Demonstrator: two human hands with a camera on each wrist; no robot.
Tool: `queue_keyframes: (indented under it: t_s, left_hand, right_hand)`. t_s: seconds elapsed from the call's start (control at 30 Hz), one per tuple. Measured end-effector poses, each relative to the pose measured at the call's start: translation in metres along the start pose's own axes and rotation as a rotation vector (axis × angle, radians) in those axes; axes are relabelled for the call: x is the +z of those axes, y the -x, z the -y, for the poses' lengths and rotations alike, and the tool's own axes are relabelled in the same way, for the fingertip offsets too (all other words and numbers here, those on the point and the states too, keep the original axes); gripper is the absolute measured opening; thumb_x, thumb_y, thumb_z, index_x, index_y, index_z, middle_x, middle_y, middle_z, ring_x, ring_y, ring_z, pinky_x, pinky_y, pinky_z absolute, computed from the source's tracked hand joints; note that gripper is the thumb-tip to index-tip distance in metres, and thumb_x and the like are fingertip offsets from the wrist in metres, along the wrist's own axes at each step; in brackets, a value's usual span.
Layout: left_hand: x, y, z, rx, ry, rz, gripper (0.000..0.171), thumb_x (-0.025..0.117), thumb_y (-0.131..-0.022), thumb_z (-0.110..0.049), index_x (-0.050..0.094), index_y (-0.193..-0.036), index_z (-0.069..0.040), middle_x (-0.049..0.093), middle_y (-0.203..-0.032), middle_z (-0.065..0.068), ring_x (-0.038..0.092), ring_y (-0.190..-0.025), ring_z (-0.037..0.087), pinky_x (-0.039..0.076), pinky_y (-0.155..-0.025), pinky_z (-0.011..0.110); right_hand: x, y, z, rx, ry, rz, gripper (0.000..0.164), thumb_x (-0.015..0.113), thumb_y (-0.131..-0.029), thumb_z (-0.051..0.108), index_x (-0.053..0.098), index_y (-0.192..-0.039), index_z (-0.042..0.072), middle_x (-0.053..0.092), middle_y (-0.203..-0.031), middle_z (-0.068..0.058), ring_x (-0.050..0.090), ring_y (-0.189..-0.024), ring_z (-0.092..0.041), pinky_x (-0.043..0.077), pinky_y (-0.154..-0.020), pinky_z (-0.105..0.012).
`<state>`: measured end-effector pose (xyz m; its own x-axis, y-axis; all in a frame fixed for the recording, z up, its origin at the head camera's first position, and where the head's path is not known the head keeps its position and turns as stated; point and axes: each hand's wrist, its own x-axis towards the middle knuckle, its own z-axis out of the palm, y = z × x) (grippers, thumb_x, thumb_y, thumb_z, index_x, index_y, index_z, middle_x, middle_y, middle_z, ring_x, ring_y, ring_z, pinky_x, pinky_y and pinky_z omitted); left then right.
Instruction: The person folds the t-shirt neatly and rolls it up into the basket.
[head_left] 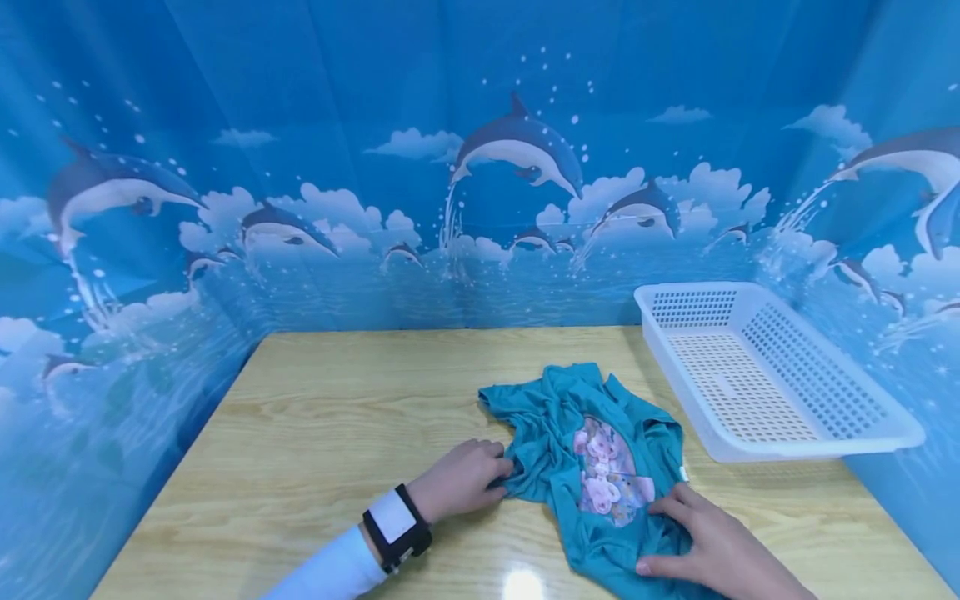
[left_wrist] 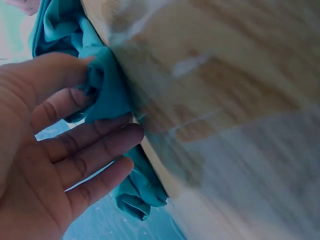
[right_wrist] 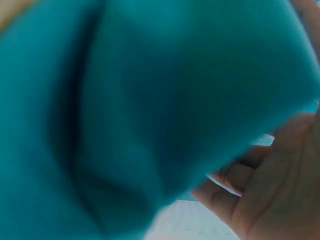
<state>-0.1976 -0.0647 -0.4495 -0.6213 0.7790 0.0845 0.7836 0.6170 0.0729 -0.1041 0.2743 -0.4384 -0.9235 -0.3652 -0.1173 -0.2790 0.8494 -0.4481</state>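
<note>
A teal T-shirt (head_left: 547,442) lies crumpled on the wooden table, its pink floral print (head_left: 603,475) facing up. My left hand (head_left: 465,477) is at its left edge. In the left wrist view, the thumb and forefinger of that hand (left_wrist: 70,125) pinch a fold of teal cloth (left_wrist: 107,90), while the other fingers extend below. At the shirt's lower right lies my right hand (head_left: 705,537), thumb and forefinger spread apart on the cloth. Teal fabric fills most of the right wrist view and hides the fingertips of the right hand (right_wrist: 270,185), so I cannot tell whether they grip it.
A white perforated plastic basket (head_left: 675,367) stands at the table's right side, just beyond the shirt. The wooden table (head_left: 337,400) ends at a blue dolphin-print curtain (head_left: 360,283), which hangs behind it and along both sides. A black-strapped device (head_left: 396,525) sits on my left wrist.
</note>
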Motion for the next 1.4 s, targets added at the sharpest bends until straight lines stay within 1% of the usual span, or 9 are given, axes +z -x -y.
queue_keyframes:
  t_s: [0.13, 0.3, 0.47, 0.67, 0.77, 0.87, 1.0, 1.23, 1.4]
  left_hand:
    - [-0.001, 0.002, 0.005, -0.020, 0.038, -0.019, 0.007, 0.068, -0.084, -0.020, 0.063, -0.078, -0.018, 0.050, -0.074, -0.010, 0.044, -0.065, 0.003, 0.042, -0.062, 0.021]
    - [-0.007, 0.011, 0.022, -0.120, 0.133, -0.024, 0.011, 0.065, -0.085, -0.017, 0.061, -0.076, -0.017, 0.048, -0.072, -0.010, 0.043, -0.062, 0.002, 0.040, -0.060, 0.020]
    - [-0.018, 0.035, 0.041, -0.236, 0.204, -0.083, 0.015, 0.064, -0.086, -0.016, 0.056, -0.073, -0.017, 0.044, -0.070, -0.009, 0.040, -0.061, 0.005, 0.036, -0.055, 0.020]
    - [-0.025, 0.074, 0.058, -0.416, 0.303, -0.100, 0.014, 0.066, -0.085, -0.016, 0.057, -0.075, -0.019, 0.049, -0.075, -0.009, 0.044, -0.064, 0.006, 0.038, -0.055, 0.021]
    - [-0.025, 0.090, 0.062, -0.486, 0.339, -0.070, 0.014, 0.066, -0.083, -0.015, 0.057, -0.074, -0.018, 0.050, -0.074, -0.008, 0.044, -0.063, 0.007, 0.037, -0.054, 0.022]
    - [-0.026, 0.103, 0.063, -0.528, 0.365, -0.025, 0.016, 0.066, -0.081, -0.012, 0.053, -0.071, -0.016, 0.049, -0.070, -0.007, 0.043, -0.060, 0.009, 0.035, -0.051, 0.023]
    - [-0.027, 0.108, 0.060, -0.544, 0.370, 0.021, 0.014, 0.067, -0.080, -0.012, 0.054, -0.076, -0.014, 0.048, -0.071, -0.004, 0.043, -0.062, 0.011, 0.035, -0.052, 0.025]
    - [-0.027, 0.094, 0.053, -0.493, 0.288, -0.093, 0.032, 0.069, -0.084, -0.019, 0.060, -0.113, -0.009, 0.058, -0.103, 0.002, 0.054, -0.093, 0.016, 0.048, -0.080, 0.037]
    - [-0.019, 0.077, 0.045, -0.416, 0.264, -0.128, 0.049, 0.066, -0.088, -0.022, 0.051, -0.133, -0.009, 0.052, -0.134, 0.011, 0.047, -0.126, 0.028, 0.039, -0.104, 0.048]
  right_hand:
    - [0.004, 0.001, -0.007, -0.093, -0.051, 0.009, 0.050, 0.071, -0.075, 0.057, 0.063, -0.109, 0.023, 0.045, -0.099, 0.004, 0.043, -0.081, 0.000, 0.042, -0.063, -0.023]
    - [0.008, 0.000, -0.012, -0.205, 0.029, -0.078, 0.019, 0.076, -0.077, 0.037, 0.062, -0.089, 0.033, 0.047, -0.103, 0.005, 0.046, -0.085, -0.004, 0.043, -0.062, -0.023]
    - [-0.001, -0.001, -0.007, -0.167, 0.123, -0.152, 0.025, 0.077, -0.074, 0.016, 0.060, -0.078, 0.034, 0.054, -0.108, 0.002, 0.054, -0.091, -0.015, 0.046, -0.065, -0.026]
    - [-0.015, -0.005, 0.000, -0.152, 0.216, -0.238, 0.014, 0.077, -0.075, 0.021, 0.067, -0.085, 0.024, 0.062, -0.113, -0.002, 0.061, -0.103, -0.028, 0.054, -0.076, -0.040]
    - [-0.015, -0.006, -0.001, -0.175, 0.230, -0.281, 0.015, 0.078, -0.074, 0.021, 0.067, -0.084, 0.018, 0.063, -0.092, 0.007, 0.061, -0.084, -0.015, 0.052, -0.067, -0.032]
    - [-0.013, -0.008, -0.003, -0.189, 0.204, -0.285, 0.024, 0.078, -0.075, 0.020, 0.055, -0.071, 0.021, 0.040, -0.066, 0.016, 0.041, -0.061, -0.002, 0.036, -0.055, -0.021]
    - [-0.007, -0.009, -0.007, -0.136, 0.142, -0.188, 0.034, 0.075, -0.079, 0.027, 0.043, -0.067, 0.023, 0.021, -0.063, 0.014, 0.026, -0.056, 0.002, 0.025, -0.054, -0.020]
    - [-0.002, -0.010, -0.003, -0.078, 0.196, -0.173, 0.042, 0.075, -0.073, 0.054, 0.068, -0.088, 0.015, 0.056, -0.084, 0.007, 0.052, -0.077, -0.011, 0.046, -0.065, -0.031]
    - [-0.001, -0.013, 0.000, -0.058, 0.172, -0.178, 0.043, 0.077, -0.072, 0.048, 0.070, -0.095, 0.014, 0.060, -0.113, -0.004, 0.058, -0.103, -0.029, 0.050, -0.083, -0.049]
